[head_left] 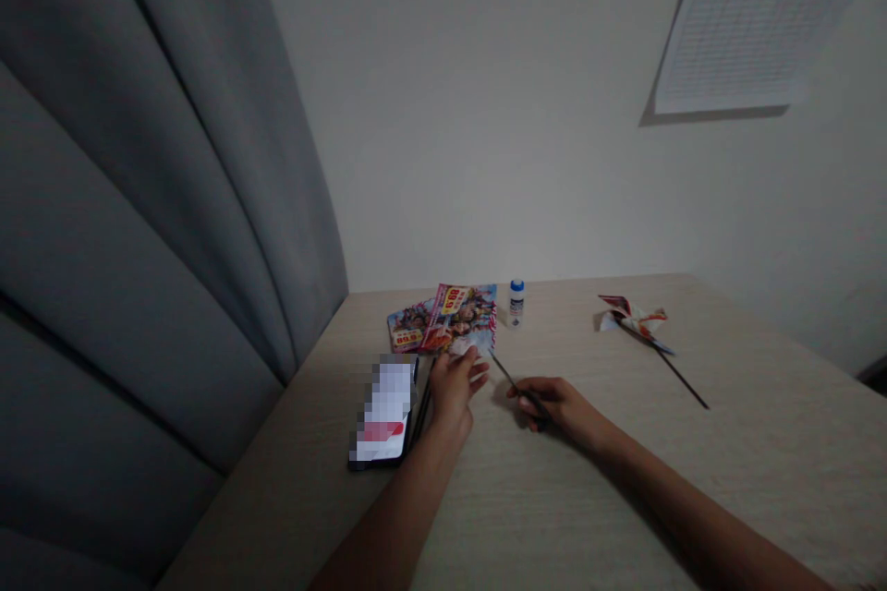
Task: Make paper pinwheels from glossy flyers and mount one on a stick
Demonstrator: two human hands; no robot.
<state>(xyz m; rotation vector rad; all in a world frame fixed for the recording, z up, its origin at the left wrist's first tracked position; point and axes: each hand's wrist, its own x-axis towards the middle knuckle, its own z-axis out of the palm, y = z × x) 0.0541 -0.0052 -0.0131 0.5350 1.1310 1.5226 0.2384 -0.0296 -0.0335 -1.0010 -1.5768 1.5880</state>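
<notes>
My left hand [455, 383] rests on the table with its fingers pinched on a small folded piece of printed paper [473, 342]. A thin dark stick [509, 379] runs from that paper back into my right hand [551, 404], which is closed around the stick's lower end. Just beyond my left hand lie colourful printed leaflets [450, 314]. A small glue bottle with a blue cap [516, 302] stands upright to the right of the leaflets.
A phone [384, 411] lies left of my left hand, with two dark sticks [421, 406] beside it. A paper pinwheel on a stick [641, 321] lies at the far right. Grey curtain [139, 231] hangs left; a printed sheet [748, 32] hangs on the wall.
</notes>
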